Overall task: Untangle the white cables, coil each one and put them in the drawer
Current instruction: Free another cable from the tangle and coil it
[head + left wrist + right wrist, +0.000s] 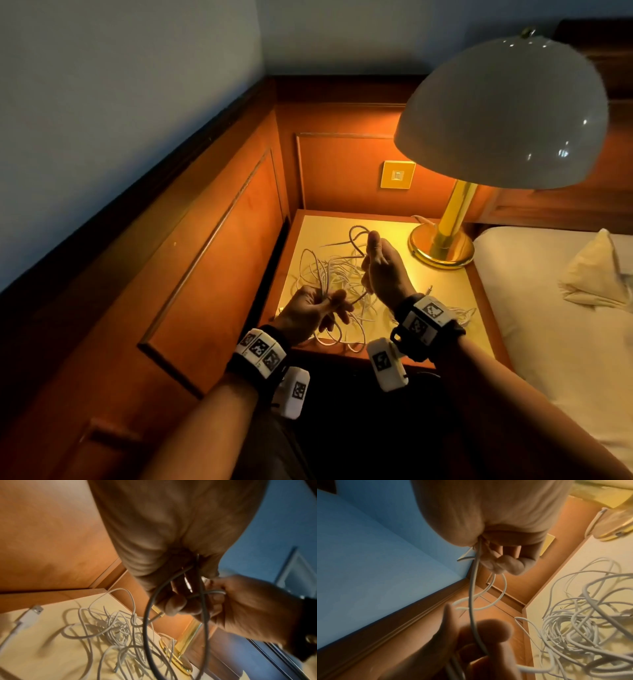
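A tangle of white cables (342, 274) lies on the nightstand top (428, 301). My left hand (327, 305) is low at the front of the pile and grips several loops of one cable (147, 615). Just to its right and higher, my right hand (371, 260) pinches the same cable (471, 595), and a loop (358, 236) stands up above its fingers. In the right wrist view the strand runs from the right fingers (503, 562) down to the left hand (479, 642). A white USB plug (34, 611) lies loose at the pile's edge. No drawer shows in any view.
A lamp with a white dome shade (503, 113) and a brass base (442, 248) stands at the nightstand's back right. A switch plate (397, 174) sits on the wood back panel. Wood panelling (212, 260) closes the left side. A bed (548, 325) lies to the right.
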Available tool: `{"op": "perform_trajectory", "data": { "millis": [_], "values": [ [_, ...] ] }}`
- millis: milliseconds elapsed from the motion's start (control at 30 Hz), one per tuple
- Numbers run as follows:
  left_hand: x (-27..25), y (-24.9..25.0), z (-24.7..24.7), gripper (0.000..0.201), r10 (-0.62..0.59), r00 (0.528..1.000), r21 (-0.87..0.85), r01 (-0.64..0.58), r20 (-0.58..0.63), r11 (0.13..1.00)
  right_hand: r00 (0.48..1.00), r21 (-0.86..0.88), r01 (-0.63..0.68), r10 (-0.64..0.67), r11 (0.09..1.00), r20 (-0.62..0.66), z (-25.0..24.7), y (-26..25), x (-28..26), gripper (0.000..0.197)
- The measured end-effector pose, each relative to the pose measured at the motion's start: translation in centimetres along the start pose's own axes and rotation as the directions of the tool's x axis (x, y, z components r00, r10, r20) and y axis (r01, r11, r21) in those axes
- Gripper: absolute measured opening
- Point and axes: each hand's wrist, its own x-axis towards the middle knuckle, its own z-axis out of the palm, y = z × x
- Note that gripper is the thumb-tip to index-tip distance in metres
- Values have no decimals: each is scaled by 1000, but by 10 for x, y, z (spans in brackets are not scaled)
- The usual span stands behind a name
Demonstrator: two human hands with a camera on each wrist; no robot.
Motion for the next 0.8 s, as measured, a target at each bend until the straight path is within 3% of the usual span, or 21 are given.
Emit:
{"op": "perform_trajectory", "data": {
  "millis": [133, 233, 300, 367, 433, 500, 533, 600, 700, 800],
  "values": [
    [0, -8, -17, 27, 89, 996, 39, -90, 15, 995, 985, 210, -164, 149, 964, 85, -4, 1, 0, 61],
    [5, -2, -30, 26, 101, 982, -93, -117, -163, 989, 970, 303, -241, 232, 922, 68, 7, 14, -5, 60],
    [7, 9, -38, 26, 117, 959, -124, -153, -259, 980, 985, 162, -172, 167, 972, 50, 22, 30, -15, 45],
    [8, 24, -44, 29, 144, 936, -102, -186, -320, 977, 991, -145, -19, 38, 989, 126, 39, 49, -27, 41],
    [7, 40, -49, 29, 177, 914, -75, -218, -364, 973, 969, -454, 156, -46, 877, 243, 53, 68, -35, 50],
    [2, 59, -55, 30, 206, 899, -89, -259, -385, 962, 951, -623, 241, -53, 744, 305, 59, 82, -34, 48],
    [-2, 67, -56, 31, 217, 892, -103, -278, -395, 955, 954, -651, 220, -20, 726, 300, 59, 86, -32, 46],
    [-12, 82, -58, 31, 235, 883, -145, -316, -406, 937, 979, -598, 137, -16, 790, 204, 59, 88, -29, 41],
    [-26, 84, -60, 29, 233, 890, -191, -326, -391, 926, 987, -411, 160, -151, 897, 55, 59, 75, -26, 49],
    [-36, 75, -58, 30, 202, 906, -268, -313, -372, 911, 954, -412, 256, -160, 874, 254, 65, 62, -20, 71]
  ]
}}
